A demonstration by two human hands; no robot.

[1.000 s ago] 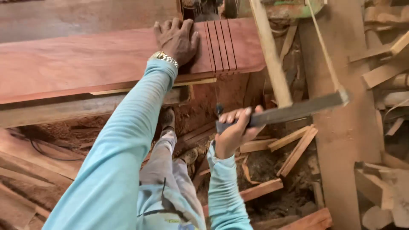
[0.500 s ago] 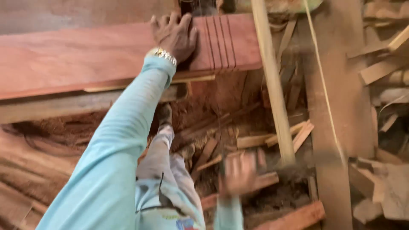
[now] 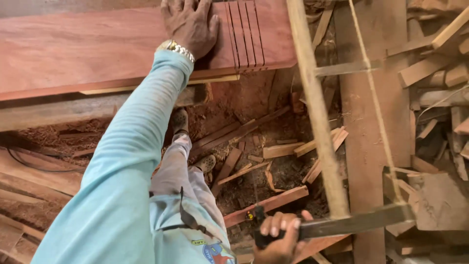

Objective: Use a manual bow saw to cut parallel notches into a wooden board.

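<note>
- Up top, a long reddish plank [image 3: 97, 54] lies flat across the view, smooth-faced, with four straight dark saw cuts [image 3: 245, 35] running in from its near edge by the right-hand end.
- Under its near edge sits a thin pale strip of wood [image 3: 161, 85], and under that a rougher, greyer beam [image 3: 73, 110].
- Left hand [image 3: 190, 24] is spread flat, palm down on the plank just left of the cuts, fingers apart, holding nothing. Gold-coloured metal watch band [image 3: 175, 49] at the wrist, light blue sleeve, arm stretched straight out.
- Right hand [image 3: 281, 239] sits low at the bottom edge, fingers curled tight around the dark handle end of a wooden frame saw [image 3: 342, 226].
- The saw has a pale round bar [image 3: 315, 107] rising steeply to the top of the view and a tight cord [image 3: 373, 98] running alongside it.
- Floor below is red-brown sawdust [image 3: 229, 98] littered with offcut sticks and slats [image 3: 278, 149], more scrap piled on the right [image 3: 439, 73].
- No bins or boxes that I can make out.
</note>
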